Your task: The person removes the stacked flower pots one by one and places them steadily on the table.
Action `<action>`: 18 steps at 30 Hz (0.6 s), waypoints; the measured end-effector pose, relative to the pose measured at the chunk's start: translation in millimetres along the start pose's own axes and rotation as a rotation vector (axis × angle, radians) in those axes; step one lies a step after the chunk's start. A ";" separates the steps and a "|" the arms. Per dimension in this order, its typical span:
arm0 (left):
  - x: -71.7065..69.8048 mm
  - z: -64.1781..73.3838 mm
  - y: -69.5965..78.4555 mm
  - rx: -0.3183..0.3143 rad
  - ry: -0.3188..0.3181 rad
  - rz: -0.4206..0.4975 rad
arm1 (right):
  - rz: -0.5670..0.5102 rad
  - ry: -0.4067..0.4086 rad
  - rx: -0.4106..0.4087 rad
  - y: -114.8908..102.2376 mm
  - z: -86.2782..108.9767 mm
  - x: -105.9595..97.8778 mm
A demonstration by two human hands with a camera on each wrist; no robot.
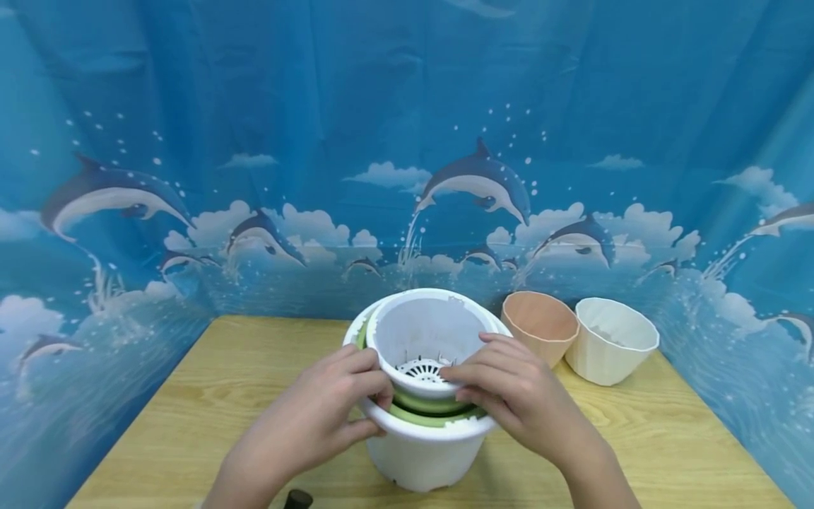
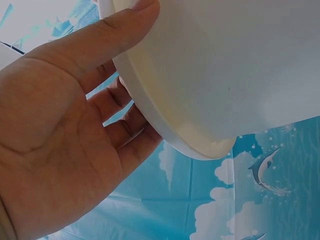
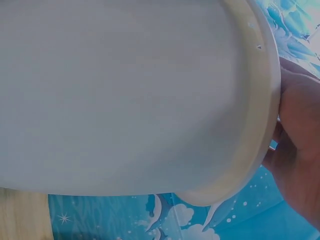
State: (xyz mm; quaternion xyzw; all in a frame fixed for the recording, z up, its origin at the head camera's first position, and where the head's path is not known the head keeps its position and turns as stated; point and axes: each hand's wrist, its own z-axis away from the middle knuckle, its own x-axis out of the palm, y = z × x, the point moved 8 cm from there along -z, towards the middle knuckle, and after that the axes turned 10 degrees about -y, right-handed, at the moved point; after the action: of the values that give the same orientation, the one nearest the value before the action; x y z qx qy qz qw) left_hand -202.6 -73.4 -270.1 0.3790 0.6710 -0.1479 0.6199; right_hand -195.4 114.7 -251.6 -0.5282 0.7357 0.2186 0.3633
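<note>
A stack of nested flowerpots stands upright on the table. The large white flowerpot (image 1: 426, 459) is outermost, green rims (image 1: 416, 417) show inside it, and a smaller white flowerpot (image 1: 432, 329) with a slotted bottom sits innermost, tilted. My left hand (image 1: 337, 396) holds the large pot's front-left rim, thumb (image 2: 115, 37) outside on its wall and fingers over the rim beside the inner pot. With its fingers inside the small pot and the thumb below its rim, my right hand (image 1: 515, 385) pinches that pot's front-right edge. The large pot's wall (image 3: 125, 100) hides the right fingertips in the right wrist view.
Behind and right of the stack stand an orange-brown faceted pot (image 1: 540, 318) and a cream faceted pot (image 1: 604, 360), side by side. A dark rounded object (image 1: 298, 499) shows at the near edge of the wooden table (image 1: 254, 382). A dolphin-print curtain (image 1: 381, 106) surrounds the table's back and sides.
</note>
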 end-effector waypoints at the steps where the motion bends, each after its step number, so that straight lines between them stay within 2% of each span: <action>1: 0.0 0.2 -0.2 -0.002 0.000 -0.001 | 0.012 -0.005 0.005 -0.8 -0.1 0.3; 11: 0.0 0.3 -1.1 -0.014 -0.007 -0.006 | 0.123 -0.149 0.099 -7.6 -2.0 7.6; 18: -0.1 1.0 -1.5 -0.018 -0.010 0.002 | 0.121 -0.117 0.144 -3.4 -1.7 6.6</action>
State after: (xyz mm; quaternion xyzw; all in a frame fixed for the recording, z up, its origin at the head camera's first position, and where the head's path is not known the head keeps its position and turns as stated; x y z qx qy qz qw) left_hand -202.9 -75.2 -270.7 0.3736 0.6688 -0.1430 0.6267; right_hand -194.0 108.2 -255.3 -0.4417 0.7577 0.2171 0.4286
